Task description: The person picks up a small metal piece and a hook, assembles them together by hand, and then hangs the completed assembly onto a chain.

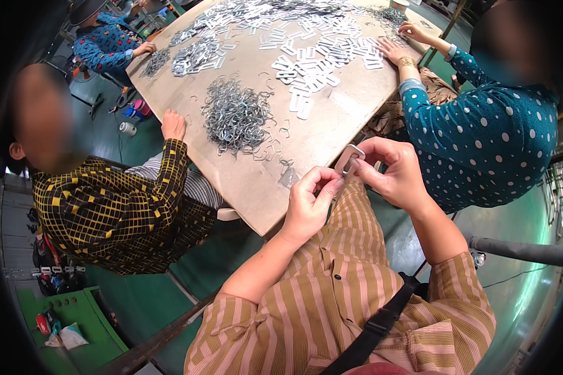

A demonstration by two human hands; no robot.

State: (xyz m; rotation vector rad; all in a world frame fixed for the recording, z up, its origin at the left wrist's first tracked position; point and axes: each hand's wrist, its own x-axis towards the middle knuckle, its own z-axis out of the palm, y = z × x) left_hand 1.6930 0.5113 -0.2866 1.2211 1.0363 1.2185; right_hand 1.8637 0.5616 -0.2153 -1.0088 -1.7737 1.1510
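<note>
Between the fingers of the right hand (397, 175) and the left hand (309, 200) sits a small rectangular metal buckle (349, 159), silver-grey with an open centre, held just off the near corner of the desk (331, 119). The right fingers pinch its far side and the left fingers (331, 185) are curled and closed on its lower end. Beyond the buckle, on the desk, lies a tangled heap of wire clips (234, 115), and farther off flat metal frames (313, 53) spread out.

Wearer: tan-and-brown vertically striped button shirt (331, 294), short sleeves cuffed at elbows. Black webbing strap with plastic buckle (375, 325) runs diagonally across chest, lower centre frame.
</note>
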